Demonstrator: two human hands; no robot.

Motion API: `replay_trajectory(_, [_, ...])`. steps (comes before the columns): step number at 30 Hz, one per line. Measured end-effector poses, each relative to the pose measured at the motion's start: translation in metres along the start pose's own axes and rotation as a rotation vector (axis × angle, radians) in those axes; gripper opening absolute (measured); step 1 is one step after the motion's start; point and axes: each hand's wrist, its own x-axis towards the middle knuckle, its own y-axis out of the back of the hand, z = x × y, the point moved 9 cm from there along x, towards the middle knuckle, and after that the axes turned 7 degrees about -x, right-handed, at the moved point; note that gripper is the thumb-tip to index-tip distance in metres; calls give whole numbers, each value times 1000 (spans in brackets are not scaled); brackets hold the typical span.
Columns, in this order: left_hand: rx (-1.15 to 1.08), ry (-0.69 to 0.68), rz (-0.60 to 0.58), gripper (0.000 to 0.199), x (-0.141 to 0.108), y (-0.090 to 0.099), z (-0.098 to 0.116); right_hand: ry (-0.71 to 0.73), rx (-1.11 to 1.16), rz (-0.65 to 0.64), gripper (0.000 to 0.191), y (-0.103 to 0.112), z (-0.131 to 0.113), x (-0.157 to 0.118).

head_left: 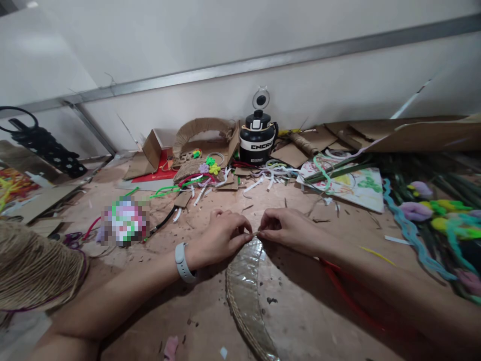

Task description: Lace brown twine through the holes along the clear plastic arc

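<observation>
A curved brown strip (244, 286), covered with shiny clear tape and edged with twine along its left side, lies on the table and runs down to the bottom edge. At its upper tip, my left hand (229, 230), with a pale band on the wrist, pinches the end between thumb and fingers. My right hand (278, 228) meets it there from the other side, its fingers closed on the same tip. The fingertips of both hands almost touch. Whatever small piece lies between them is mostly hidden.
A large twine spool (37, 265) stands at the left. Behind the hands are a black jug (257, 140), a twine-wrapped arch (203, 130), cardboard pieces (150, 153) and paper scraps. Fuzzy coloured flowers (417, 210) and stems lie at the right. A black bottle (48, 145) stands at the far left.
</observation>
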Motion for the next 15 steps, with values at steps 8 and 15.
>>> replay_trajectory(8, [-18,-24,-3,17,-3,0,3,54,18,-46,24,13,4,0])
replay_trajectory(15, [9,-40,-8,15,-5,-1,6,47,15,-77,23,9,8,-1])
